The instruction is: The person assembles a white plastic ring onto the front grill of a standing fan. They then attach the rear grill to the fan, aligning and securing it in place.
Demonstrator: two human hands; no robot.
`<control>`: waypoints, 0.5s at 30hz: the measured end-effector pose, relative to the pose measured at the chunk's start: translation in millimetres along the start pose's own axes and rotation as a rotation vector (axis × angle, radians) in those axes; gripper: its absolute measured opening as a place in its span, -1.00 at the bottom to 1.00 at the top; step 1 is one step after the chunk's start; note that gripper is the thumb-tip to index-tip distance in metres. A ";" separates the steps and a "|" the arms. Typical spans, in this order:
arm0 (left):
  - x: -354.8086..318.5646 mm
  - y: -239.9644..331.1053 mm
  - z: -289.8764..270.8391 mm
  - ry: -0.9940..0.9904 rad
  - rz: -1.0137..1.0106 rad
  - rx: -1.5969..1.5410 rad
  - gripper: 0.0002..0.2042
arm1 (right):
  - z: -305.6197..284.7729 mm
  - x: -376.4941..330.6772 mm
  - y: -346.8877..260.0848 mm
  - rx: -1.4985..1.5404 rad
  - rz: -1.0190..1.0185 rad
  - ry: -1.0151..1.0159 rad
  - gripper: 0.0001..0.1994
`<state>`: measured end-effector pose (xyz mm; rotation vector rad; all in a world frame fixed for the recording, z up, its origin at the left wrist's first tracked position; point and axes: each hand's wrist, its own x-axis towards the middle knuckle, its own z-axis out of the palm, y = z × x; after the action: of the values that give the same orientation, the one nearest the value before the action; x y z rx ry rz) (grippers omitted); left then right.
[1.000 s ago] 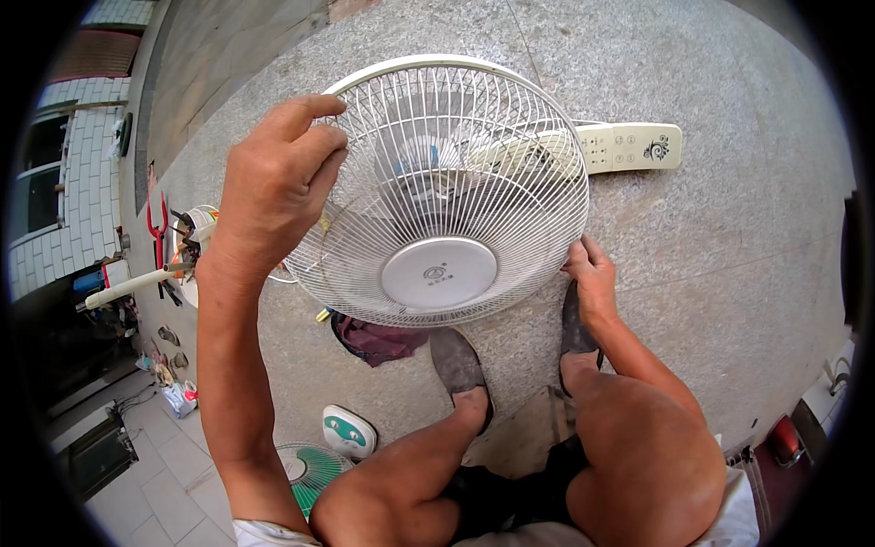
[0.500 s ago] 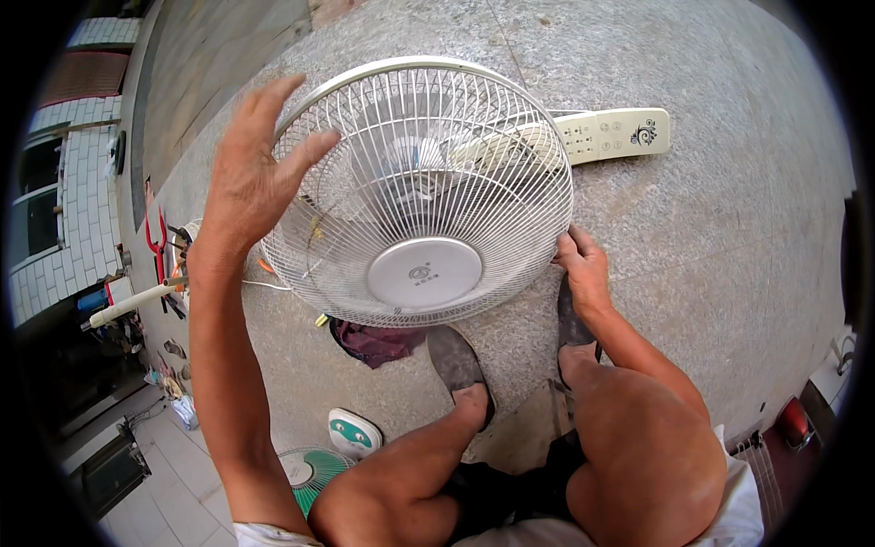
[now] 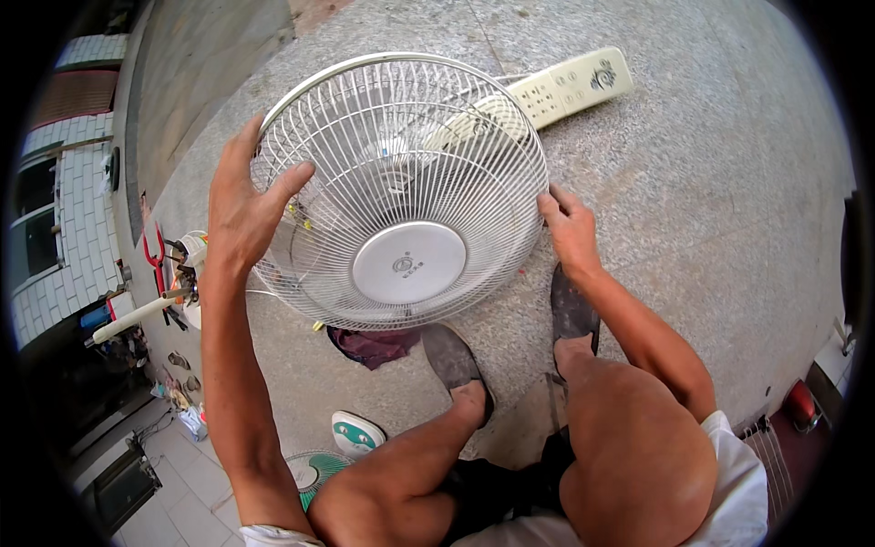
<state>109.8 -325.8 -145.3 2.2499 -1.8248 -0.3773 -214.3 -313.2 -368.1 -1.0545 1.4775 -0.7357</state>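
Note:
In front of me a round white wire fan grille (image 3: 410, 196) is tilted, its wide rim at the far side and a silver centre disc (image 3: 409, 263) at the near side. My left hand (image 3: 244, 205) holds the grille's left edge, with the thumb stretched over the wires and the fingers at the rim. At the right edge my right hand (image 3: 572, 228) pinches the rim between thumb and fingers. A cream control panel (image 3: 570, 87) with buttons and a dark flower pattern sticks out past the far right of the grille. Part of it shows through the wires.
By my feet lie a dark purple cloth (image 3: 372, 345) and a white-and-green box-like thing (image 3: 356, 432). A green fan (image 3: 317, 469) stands beside my left leg. Tools with red handles (image 3: 153, 246) and a pale rod (image 3: 132, 321) are at the left.
My left hand has come down onto the grille's left edge. The grille has shifted slightly left with my right hand on it, and the panel has swung toward the far side.

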 end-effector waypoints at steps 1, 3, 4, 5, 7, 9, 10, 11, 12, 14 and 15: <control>-2.1 -2.2 -2.4 0.013 -0.020 0.001 -0.29 | 1.7 10.3 -2.3 -0.031 -0.034 -0.002 -0.46; -5.0 -9.8 2.2 0.046 -0.062 -0.028 -0.32 | -1.6 34.6 -11.8 -0.117 -0.057 -0.032 -0.42; -5.9 -10.7 -0.1 0.065 -0.082 -0.035 -0.33 | -1.7 47.0 -20.7 -0.133 -0.086 -0.035 -0.41; -9.0 -5.6 -0.3 0.054 -0.135 -0.031 -0.34 | -1.8 58.9 -26.7 -0.155 -0.110 -0.038 -0.40; -17.4 -5.4 0.9 0.082 -0.196 0.004 -0.33 | 1.1 78.1 -40.4 -0.160 -0.137 -0.078 -0.39; -28.2 -8.6 6.5 0.207 -0.159 0.023 -0.35 | 4.3 91.3 -52.8 -0.124 -0.142 -0.153 -0.37; -33.5 -11.8 5.5 0.188 -0.196 0.038 -0.35 | 7.8 93.5 -56.6 -0.139 -0.155 -0.169 -0.37; -38.1 -15.3 3.5 0.169 -0.234 0.052 -0.35 | 11.9 94.9 -60.2 -0.155 -0.167 -0.184 -0.37; -41.3 -17.8 1.0 0.149 -0.271 0.066 -0.34 | 15.9 96.6 -62.8 -0.171 -0.180 -0.198 -0.37; -45.5 -21.0 -0.6 0.113 -0.280 0.111 -0.36 | 21.8 101.1 -58.9 -0.196 -0.214 -0.188 -0.38; -47.7 -23.3 -0.8 0.096 -0.277 0.100 -0.36 | 23.6 102.1 -57.3 -0.209 -0.231 -0.182 -0.38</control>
<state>122.2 -274.4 -149.4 2.5494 -1.5205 -0.2216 -176.9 -426.6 -364.3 -1.4314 1.3097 -0.6350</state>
